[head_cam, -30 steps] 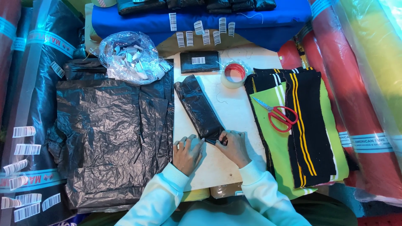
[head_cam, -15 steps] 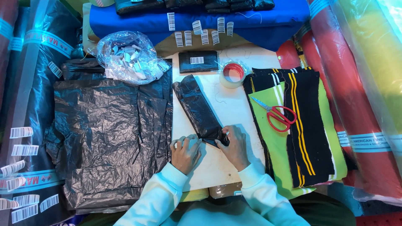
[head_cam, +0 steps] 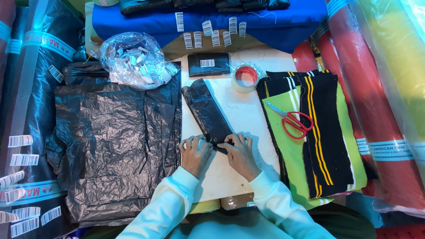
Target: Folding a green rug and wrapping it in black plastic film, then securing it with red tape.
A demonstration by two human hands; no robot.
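Observation:
A long narrow package wrapped in black plastic [head_cam: 207, 111] lies slanted on the white table [head_cam: 248, 116]. My left hand [head_cam: 195, 154] and my right hand [head_cam: 238, 153] both pinch its near end, fingers curled on the black wrap. Both sleeves are pale mint. The near tip of the package is hidden under my fingers.
A pile of black plastic bags [head_cam: 110, 146] lies left. A clear bag of white labels [head_cam: 133, 59] sits at the back left. A tape roll [head_cam: 245, 78], a small black labelled packet [head_cam: 208, 64], red scissors [head_cam: 295, 123] on striped ribbed fabric [head_cam: 318, 132], fabric rolls [head_cam: 380, 102] at right.
Both hands have closed in on the package's near end and now press together there. The package has stayed in place.

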